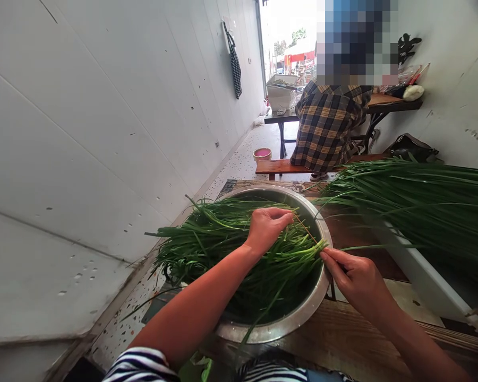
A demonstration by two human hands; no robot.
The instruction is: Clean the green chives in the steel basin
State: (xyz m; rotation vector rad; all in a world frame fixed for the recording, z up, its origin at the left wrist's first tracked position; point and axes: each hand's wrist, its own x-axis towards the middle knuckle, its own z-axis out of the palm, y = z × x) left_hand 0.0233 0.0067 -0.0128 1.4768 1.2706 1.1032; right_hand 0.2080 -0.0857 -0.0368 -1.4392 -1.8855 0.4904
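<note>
Chives (263, 265): a thick green bunch lying across the bowl, under our left hand. Its ends gather at the rim, right at the fingertips of our right hand.
Strand (305, 227): a thin pale stalk, slanting from the left fingertips down to the chive ends in front of the right hand.
Left hand (267, 228): palm down on the chives, fingers curled narrow, the tips closed on the upper end of the strand.
Right hand (354, 278): just outside the rim, thumb and forefinger pinched on the chive ends, the other fingers folded. We cannot tell whether it also holds the single leaf trailing off to its right.
Bowl (302, 313): round steel, beneath both hands, standing on the bench.
Bench (342, 339): bare wood under the right wrist.
Sleeve (139, 366): striped, at the top of our left arm, nearest to us.
Pile (422, 207): a second, larger heap of chives to the right of the right hand and beyond it, apart from the bowl.
Tray (422, 276): white, under the pile, its edge near the right hand.
Person (326, 127): seated well beyond both hands, back to us, in a checked shirt.
Basin (262, 154): small and pink, on the floor beyond the left hand.
Cloth (235, 63): checked, hanging on the wall far beyond the left hand.
</note>
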